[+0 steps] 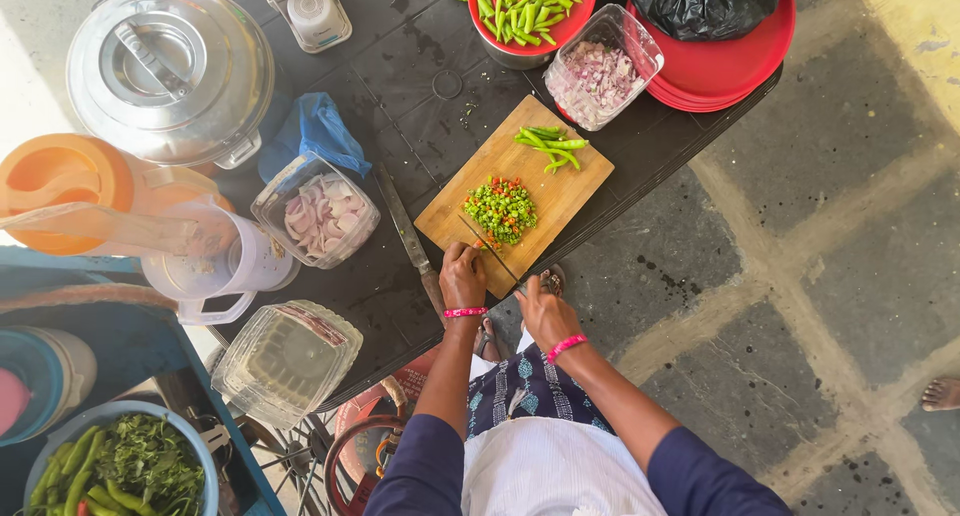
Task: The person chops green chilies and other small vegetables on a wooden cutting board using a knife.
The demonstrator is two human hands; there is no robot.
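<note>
The wooden cutting board (515, 181) lies stiff and flat at the near edge of the dark bench (400, 66), probably heavy enough to stay put. At the board's near corner the right hand (547, 314) has its grip closed on the handle of a thin, rigid knife (488, 248), best held there. The left hand (462, 275) rests with fingers curled just beside the blade; the pile of chopped green chillies (501, 210) mid-board looks light, loose and slippery.

Knife (488, 248) flat on wooden cutting board (565, 191), blade touching chopped green chilli pile (501, 210) (some red bits).
</note>
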